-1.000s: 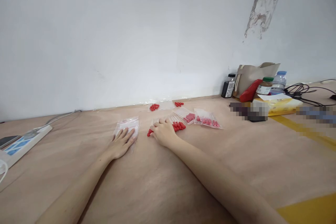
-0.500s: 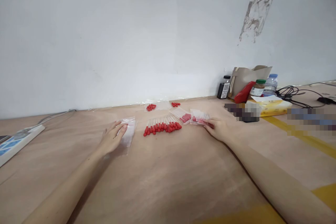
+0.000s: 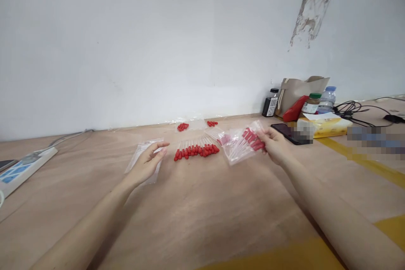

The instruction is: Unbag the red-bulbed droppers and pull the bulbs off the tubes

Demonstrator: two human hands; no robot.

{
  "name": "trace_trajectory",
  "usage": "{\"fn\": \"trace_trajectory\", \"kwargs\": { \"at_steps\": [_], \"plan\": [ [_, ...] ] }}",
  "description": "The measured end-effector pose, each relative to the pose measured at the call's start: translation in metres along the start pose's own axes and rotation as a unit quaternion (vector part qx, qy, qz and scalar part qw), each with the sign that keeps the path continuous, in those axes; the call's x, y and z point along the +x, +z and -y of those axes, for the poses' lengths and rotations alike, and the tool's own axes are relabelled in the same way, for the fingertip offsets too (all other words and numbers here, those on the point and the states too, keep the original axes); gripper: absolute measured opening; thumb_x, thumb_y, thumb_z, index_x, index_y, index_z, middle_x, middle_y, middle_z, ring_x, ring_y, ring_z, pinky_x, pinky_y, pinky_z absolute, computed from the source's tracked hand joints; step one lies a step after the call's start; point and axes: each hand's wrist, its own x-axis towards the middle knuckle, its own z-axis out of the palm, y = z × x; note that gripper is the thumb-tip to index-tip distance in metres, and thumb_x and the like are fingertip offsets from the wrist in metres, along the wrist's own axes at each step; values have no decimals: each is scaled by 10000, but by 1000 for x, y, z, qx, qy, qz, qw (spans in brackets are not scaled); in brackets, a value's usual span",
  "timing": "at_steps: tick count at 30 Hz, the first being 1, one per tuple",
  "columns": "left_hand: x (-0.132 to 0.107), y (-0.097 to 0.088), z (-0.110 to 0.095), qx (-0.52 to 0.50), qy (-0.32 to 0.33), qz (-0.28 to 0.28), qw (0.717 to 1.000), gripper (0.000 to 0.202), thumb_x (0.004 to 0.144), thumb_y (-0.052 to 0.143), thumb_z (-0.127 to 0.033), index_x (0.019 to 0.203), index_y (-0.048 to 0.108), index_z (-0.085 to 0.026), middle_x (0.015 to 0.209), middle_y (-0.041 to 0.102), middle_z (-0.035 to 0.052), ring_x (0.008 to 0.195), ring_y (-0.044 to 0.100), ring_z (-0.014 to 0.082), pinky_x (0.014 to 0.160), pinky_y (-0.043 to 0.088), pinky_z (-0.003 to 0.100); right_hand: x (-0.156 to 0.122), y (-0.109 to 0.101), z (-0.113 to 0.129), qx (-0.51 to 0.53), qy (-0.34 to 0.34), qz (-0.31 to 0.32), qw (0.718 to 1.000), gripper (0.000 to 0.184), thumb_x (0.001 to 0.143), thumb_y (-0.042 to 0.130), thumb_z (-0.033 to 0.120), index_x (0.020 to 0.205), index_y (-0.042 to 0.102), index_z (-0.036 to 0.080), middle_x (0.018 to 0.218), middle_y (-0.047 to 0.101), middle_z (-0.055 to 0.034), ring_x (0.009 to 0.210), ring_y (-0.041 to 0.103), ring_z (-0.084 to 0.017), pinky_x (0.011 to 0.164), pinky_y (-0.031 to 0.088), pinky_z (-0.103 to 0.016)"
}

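My right hand (image 3: 274, 145) grips the edge of a clear plastic bag (image 3: 242, 143) and lifts it off the table. Inside the bag are several thin white sticks with red tips. With fingers apart, my left hand (image 3: 147, 163) hovers over an empty-looking clear plastic bag (image 3: 153, 177) lying flat. Between the hands lies a row of loose red-tipped sticks (image 3: 196, 150), tips toward me. Another bag of red-tipped sticks (image 3: 215, 136) lies partly hidden behind the lifted one. Two small groups of red tips, one left (image 3: 182, 127) and one right (image 3: 212, 123), sit near the wall.
At the left is a power strip (image 3: 28, 168) with a cable. Far right stand a dark bottle (image 3: 270, 105), a beige bag (image 3: 295, 93), a green-lidded jar (image 3: 311, 104) and a water bottle (image 3: 327, 100). A phone (image 3: 286, 133), a yellow tissue pack (image 3: 329, 126) and black cables (image 3: 351, 114) lie nearby.
My right hand has raised the bag of red-tipped sticks from the table, bringing it toward me and tilting it. My left hand has shifted slightly right, its fingers now pointing toward the row.
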Motion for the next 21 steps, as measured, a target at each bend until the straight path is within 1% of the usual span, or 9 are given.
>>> {"fn": "trace_trajectory", "kwargs": {
  "at_steps": [2,3,6,9,12,14,16,18,21],
  "plan": [
    [-4,4,-6,-10,2,30,999,412,802,397,-513,1068,524,-225,1196,509,33,1118,443,230,946,354,333,-11,15,-1,48,88,121,988,322,644,621,447,664,425,192,469,527,36,328,438,-73,277,271,-162],
    [-6,6,-8,-17,0,46,999,406,800,406,-510,1063,525,-224,1179,519,36,1094,464,231,942,361,340,-19,24,-3,60,113,165,978,320,636,636,431,663,429,188,459,521,44,320,433,-66,275,280,-156],
    [-12,15,-11,-57,1,88,994,414,788,455,-488,1101,491,-219,1185,510,53,1079,484,230,939,378,357,-41,53,-5,76,142,260,952,301,655,633,416,676,439,187,464,528,55,342,479,-82,286,345,-167],
    [-18,29,-8,-89,38,94,991,467,784,501,-427,1193,395,-229,1194,488,71,1140,439,214,969,358,371,-58,76,-4,71,187,303,932,276,669,635,389,689,449,185,501,566,41,392,525,-96,337,418,-196],
    [-23,43,-9,-66,83,119,987,478,795,506,-379,1229,359,-244,1192,482,78,1132,444,207,965,360,386,-63,88,-1,63,219,343,911,259,650,654,381,684,516,165,538,585,21,460,548,-101,427,460,-224],
    [-23,51,-14,-33,133,145,980,418,810,491,-351,1204,406,-242,1209,470,78,1119,447,206,958,365,385,-61,91,1,41,226,393,890,277,626,669,398,682,575,143,551,590,8,477,535,-98,448,438,-221],
    [-20,58,-21,3,193,160,968,360,824,475,-310,1175,454,-234,1197,478,75,1111,443,202,957,363,381,-59,91,1,16,222,432,874,313,585,694,411,685,606,128,541,577,16,459,495,-84,439,391,-209],
    [-15,65,-29,32,244,170,954,335,830,468,-264,1163,482,-231,1177,491,74,1110,438,197,956,362,375,-60,90,-1,7,201,443,874,343,555,707,436,646,594,125,501,532,42,428,433,-61,426,334,-195],
    [-6,73,-36,55,284,178,941,304,839,453,-216,1134,522,-236,1170,494,69,1108,443,187,942,375,357,-65,90,-2,20,122,442,888,398,572,676,499,563,532,128,450,436,71,413,326,-37,422,239,-189]
  ]
}}
